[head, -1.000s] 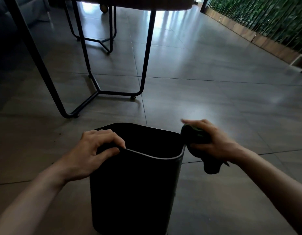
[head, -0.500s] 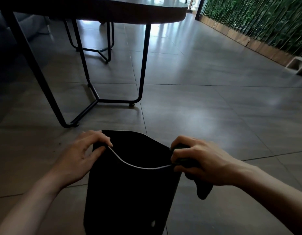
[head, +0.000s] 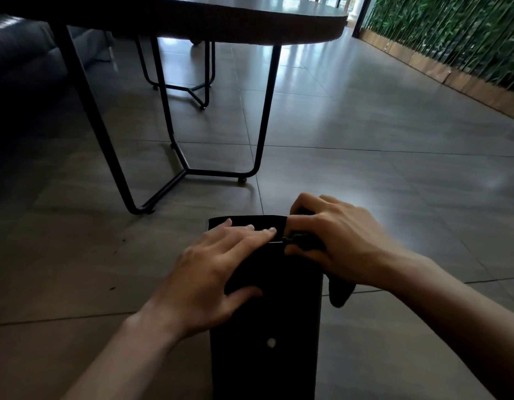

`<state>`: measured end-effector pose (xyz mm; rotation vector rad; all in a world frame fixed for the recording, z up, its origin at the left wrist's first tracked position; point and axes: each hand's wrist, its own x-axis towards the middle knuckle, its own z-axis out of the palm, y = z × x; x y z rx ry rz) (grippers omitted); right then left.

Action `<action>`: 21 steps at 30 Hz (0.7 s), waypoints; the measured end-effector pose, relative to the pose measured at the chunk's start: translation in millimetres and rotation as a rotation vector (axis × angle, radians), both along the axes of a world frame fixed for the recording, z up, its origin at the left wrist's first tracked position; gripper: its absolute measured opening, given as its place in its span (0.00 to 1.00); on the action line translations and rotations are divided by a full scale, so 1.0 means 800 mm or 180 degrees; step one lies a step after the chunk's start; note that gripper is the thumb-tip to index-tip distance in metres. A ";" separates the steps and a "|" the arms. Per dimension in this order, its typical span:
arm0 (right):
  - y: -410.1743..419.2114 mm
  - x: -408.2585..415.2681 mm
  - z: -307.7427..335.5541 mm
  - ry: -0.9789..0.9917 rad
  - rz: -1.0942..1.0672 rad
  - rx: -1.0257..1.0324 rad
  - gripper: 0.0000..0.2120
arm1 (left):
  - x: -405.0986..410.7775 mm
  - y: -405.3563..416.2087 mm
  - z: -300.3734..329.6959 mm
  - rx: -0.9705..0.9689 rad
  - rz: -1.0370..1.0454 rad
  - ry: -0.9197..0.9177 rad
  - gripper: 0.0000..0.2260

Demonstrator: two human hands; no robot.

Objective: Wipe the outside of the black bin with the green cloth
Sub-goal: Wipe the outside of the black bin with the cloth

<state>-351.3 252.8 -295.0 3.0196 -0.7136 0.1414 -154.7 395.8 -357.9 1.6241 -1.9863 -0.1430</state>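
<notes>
Right hand: the right hand [head: 339, 241] is clenched around the green cloth [head: 303, 243], knuckles up, pressing the bunched fabric against the right top corner of the black bin [head: 264, 327]; its fingers [head: 300, 204] curl over the far edge of the rim
Green cloth: mostly hidden inside the right fist, dark in this light, with one loose end [head: 339, 294] hanging below the palm just beside the bin's right wall
Left hand: the left hand [head: 212, 275] grasps the bin's top from the near side, fingers [head: 250, 230] laid flat across the rim and reaching over the opening, thumb [head: 244, 293] pressed on the near wall; its fingertips lie just beside the right hand
Black bin: stands on the floor [head: 394, 197] at the bottom centre of the view, between the two forearms, tall and narrow, its near face turned toward the camera; a small pale round spot [head: 271, 342] shows on that face below the left wrist; whether it stands upright or tilted I cannot tell
Floor: large grey tiles with thin joints, glossy, catching pale light farther off
Counter: a round dark counter [head: 279, 27] on thin black metal legs [head: 267, 111] stands beyond the bin, up and to the left, well apart from it
Far right: a wall of green foliage [head: 452, 33] above a brown wooden base runs along the floor's edge
Far left: a dark sofa [head: 22, 47], in deep shadow
</notes>
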 end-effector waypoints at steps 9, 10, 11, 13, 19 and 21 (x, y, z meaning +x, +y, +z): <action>0.008 -0.006 -0.033 -0.1328 -0.0433 0.0035 0.11 | 0.018 -0.004 -0.004 0.0167 0.0041 -0.0287 0.46; 0.013 -0.010 -0.040 -0.1777 -0.0490 0.0145 0.11 | 0.018 -0.005 -0.004 0.0169 0.0095 -0.0251 0.46; 0.021 -0.014 -0.046 -0.2179 -0.0493 0.0195 0.12 | 0.018 -0.006 -0.004 0.0168 0.0140 -0.0215 0.46; 0.046 -0.017 -0.067 -0.2576 -0.0282 0.0188 0.15 | 0.017 -0.011 -0.004 0.0188 0.0215 -0.0159 0.45; 0.115 -0.015 -0.183 -0.1299 0.0798 -0.0658 0.25 | 0.015 -0.024 -0.005 0.0273 0.0313 0.0010 0.40; 0.124 -0.031 -0.222 -0.0812 0.1167 -0.0983 0.28 | 0.017 -0.025 -0.005 0.0380 0.0359 0.0083 0.42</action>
